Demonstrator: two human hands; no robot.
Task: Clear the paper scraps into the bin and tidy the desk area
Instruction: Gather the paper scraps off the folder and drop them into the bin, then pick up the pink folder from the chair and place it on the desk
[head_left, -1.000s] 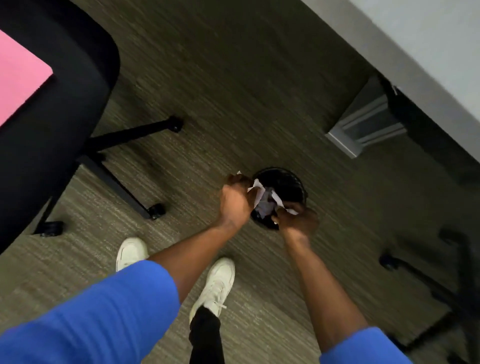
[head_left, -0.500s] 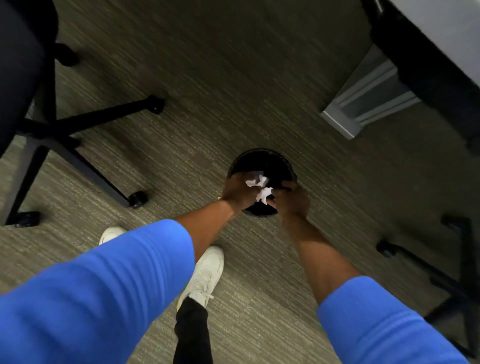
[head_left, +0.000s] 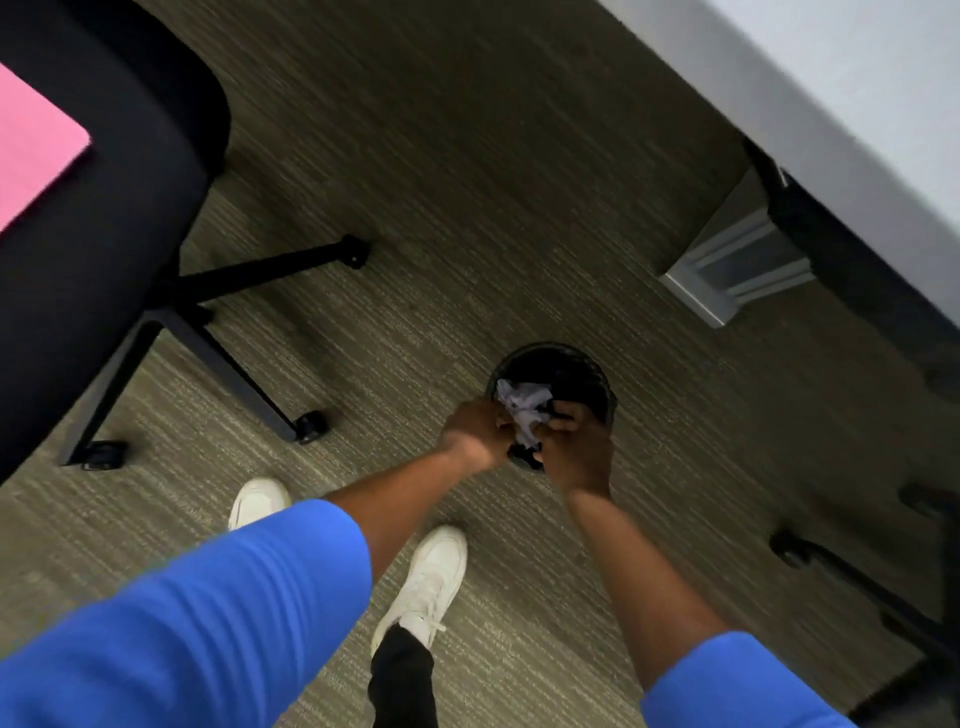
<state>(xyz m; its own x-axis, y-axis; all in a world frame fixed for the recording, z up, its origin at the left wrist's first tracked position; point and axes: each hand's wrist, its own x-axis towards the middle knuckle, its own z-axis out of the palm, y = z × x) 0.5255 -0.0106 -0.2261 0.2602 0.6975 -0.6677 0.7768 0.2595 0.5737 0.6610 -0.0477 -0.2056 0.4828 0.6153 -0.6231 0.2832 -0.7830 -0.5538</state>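
A small round black bin (head_left: 576, 366) stands on the carpet below me. Over its near rim, my left hand (head_left: 475, 431) and my right hand (head_left: 576, 449) are pressed together around a crumpled wad of white paper scraps (head_left: 522, 408). Both hands grip the wad from opposite sides, fingers curled into it. The paper's upper part sticks out above my fingers, over the bin's dark opening. What lies inside the bin is too dark to make out.
A black office chair (head_left: 104, 208) with a pink sheet (head_left: 31, 150) on its seat stands at the left, its wheeled legs reaching toward me. The pale desk edge (head_left: 831, 104) and its metal leg (head_left: 737, 270) are at the upper right. Another chair base (head_left: 857, 582) is at the right.
The paper has been squeezed from a loose open piece into a tight wad between both hands, which stay over the bin. My head view has swung back left, showing the chair seat again.
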